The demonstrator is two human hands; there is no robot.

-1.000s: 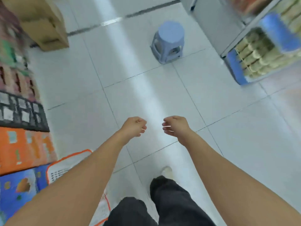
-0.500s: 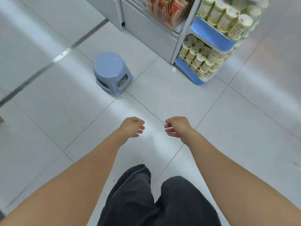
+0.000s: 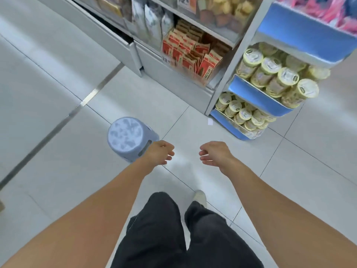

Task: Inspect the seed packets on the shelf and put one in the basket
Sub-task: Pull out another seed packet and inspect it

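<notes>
Hands first: my left hand [image 3: 160, 152] and right hand [image 3: 215, 153] hang over the pale tiled floor [image 3: 58, 93], fingers loosely curled, each grip holding nothing. Red-and-brown paper packets [image 3: 190, 57] — whether they are seed packets I cannot tell — stand on the bottom grey metal shelf [image 3: 173, 74] ahead. A round blue plastic stool [image 3: 129, 138] stands just beside my left hand; yellow-lidded tubs [image 3: 274, 78] fill a blue rack [image 3: 257, 96].

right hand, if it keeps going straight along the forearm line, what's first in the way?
Nothing close. The right hand points up-left over bare floor tiles; the first thing on that line is probably the shelf base under the red packets, though depth is unclear.
</notes>
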